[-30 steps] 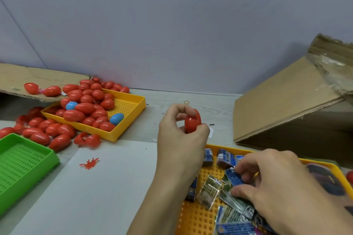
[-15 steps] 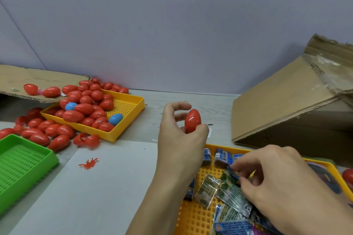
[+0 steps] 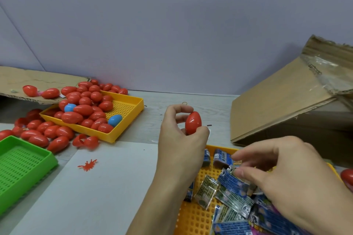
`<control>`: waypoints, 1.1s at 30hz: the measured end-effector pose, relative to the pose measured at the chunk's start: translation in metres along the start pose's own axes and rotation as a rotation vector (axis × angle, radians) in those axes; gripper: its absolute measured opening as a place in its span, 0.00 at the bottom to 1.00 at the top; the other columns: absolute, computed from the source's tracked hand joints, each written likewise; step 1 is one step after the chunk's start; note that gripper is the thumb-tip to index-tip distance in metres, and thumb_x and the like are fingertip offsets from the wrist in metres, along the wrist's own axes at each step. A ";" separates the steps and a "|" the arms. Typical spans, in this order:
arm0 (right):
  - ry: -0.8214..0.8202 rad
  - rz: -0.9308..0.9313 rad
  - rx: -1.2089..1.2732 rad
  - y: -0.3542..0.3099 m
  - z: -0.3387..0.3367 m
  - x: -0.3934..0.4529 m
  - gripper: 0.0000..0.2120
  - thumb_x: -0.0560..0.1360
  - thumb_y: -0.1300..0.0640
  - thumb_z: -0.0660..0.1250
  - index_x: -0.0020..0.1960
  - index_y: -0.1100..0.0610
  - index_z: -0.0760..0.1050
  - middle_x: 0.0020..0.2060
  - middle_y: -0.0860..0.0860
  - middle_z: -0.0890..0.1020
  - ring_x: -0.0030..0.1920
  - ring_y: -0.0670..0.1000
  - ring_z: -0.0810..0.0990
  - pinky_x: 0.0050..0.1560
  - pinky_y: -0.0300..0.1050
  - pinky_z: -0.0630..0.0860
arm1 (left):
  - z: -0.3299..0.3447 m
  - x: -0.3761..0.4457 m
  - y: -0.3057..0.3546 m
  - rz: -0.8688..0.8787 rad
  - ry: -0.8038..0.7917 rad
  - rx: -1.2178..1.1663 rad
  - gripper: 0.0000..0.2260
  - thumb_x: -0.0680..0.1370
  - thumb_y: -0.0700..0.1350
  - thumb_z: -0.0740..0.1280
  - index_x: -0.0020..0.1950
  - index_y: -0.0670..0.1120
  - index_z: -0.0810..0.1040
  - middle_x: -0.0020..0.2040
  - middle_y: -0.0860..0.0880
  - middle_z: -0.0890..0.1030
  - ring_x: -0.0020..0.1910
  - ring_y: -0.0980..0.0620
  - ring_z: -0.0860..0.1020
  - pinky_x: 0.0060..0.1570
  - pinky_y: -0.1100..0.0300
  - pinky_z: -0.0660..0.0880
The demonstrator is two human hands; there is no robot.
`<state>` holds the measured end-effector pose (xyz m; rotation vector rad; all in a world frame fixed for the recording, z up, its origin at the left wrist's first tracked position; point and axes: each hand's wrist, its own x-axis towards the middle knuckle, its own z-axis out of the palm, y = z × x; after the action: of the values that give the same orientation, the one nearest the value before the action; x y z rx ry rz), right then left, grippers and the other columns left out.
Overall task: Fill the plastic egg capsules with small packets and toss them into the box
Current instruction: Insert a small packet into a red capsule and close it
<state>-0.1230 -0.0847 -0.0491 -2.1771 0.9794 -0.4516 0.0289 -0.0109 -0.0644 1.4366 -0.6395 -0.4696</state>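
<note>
Left hand (image 3: 181, 139) is raised above the counter (image 3: 152, 120), thumb and curled fingers (image 3: 176, 109) gripping the lower end of a closed red egg capsule (image 3: 193, 123), which stands upright, pointed end up. Right hand (image 3: 286, 183) is over the near yellow tray (image 3: 194, 219), fingers bent down among the small packets (image 3: 231, 181); motion blur prevents confirming whether a packet is pinched. The packets, blue and silver foil, lie loosely piled in that tray, directly below and right of the held capsule. The cardboard box (image 3: 277, 105) stands right of the held capsule, its flap angled toward the hands. Left of the capsule a second yellow tray (image 3: 131, 107) holds a heap of red capsules (image 3: 82, 108) with two blue ones (image 3: 114, 120); more red capsules lie spilled beside it, some on a cardboard sheet (image 3: 28, 80). A green tray (image 3: 24, 166) sits nearer, at far left. A red splat mark (image 3: 87, 165) shows on the white sheet (image 3: 86, 196) left of the left forearm
</note>
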 end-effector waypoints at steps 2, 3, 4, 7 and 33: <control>-0.011 0.011 -0.014 0.001 -0.001 0.001 0.08 0.67 0.49 0.78 0.36 0.39 0.81 0.31 0.30 0.80 0.40 0.30 0.77 0.33 0.30 0.70 | 0.000 0.000 -0.001 -0.003 -0.004 0.000 0.18 0.74 0.38 0.71 0.53 0.59 0.73 0.55 0.55 0.78 0.47 0.52 0.83 0.31 0.73 0.74; -0.019 0.014 -0.029 0.002 0.000 0.002 0.08 0.68 0.49 0.78 0.36 0.39 0.81 0.31 0.30 0.80 0.39 0.31 0.77 0.33 0.30 0.71 | 0.000 0.000 -0.001 -0.003 -0.005 0.000 0.17 0.74 0.38 0.70 0.53 0.59 0.73 0.54 0.55 0.78 0.47 0.52 0.83 0.31 0.73 0.74; -0.030 0.018 -0.059 0.003 0.001 0.002 0.07 0.68 0.48 0.78 0.36 0.40 0.81 0.32 0.29 0.80 0.39 0.33 0.78 0.33 0.31 0.72 | 0.000 0.000 -0.001 -0.003 -0.007 -0.001 0.17 0.74 0.38 0.70 0.53 0.59 0.73 0.54 0.55 0.78 0.47 0.52 0.84 0.32 0.73 0.75; -0.111 0.039 -0.185 0.002 0.005 0.002 0.07 0.65 0.41 0.78 0.36 0.39 0.80 0.33 0.29 0.80 0.36 0.39 0.78 0.39 0.38 0.77 | 0.001 0.000 -0.001 -0.004 -0.004 -0.009 0.17 0.75 0.38 0.69 0.54 0.59 0.73 0.54 0.55 0.78 0.48 0.50 0.84 0.34 0.72 0.77; -0.013 -0.102 -0.121 0.001 0.008 0.004 0.09 0.73 0.49 0.70 0.34 0.42 0.81 0.34 0.27 0.78 0.40 0.31 0.77 0.33 0.29 0.74 | 0.004 -0.004 0.003 -0.012 -0.047 0.086 0.13 0.77 0.41 0.70 0.52 0.59 0.74 0.46 0.57 0.78 0.41 0.56 0.82 0.36 0.69 0.78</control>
<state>-0.1165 -0.0847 -0.0556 -2.3441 0.9124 -0.4351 0.0233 -0.0112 -0.0621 1.5148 -0.6961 -0.4920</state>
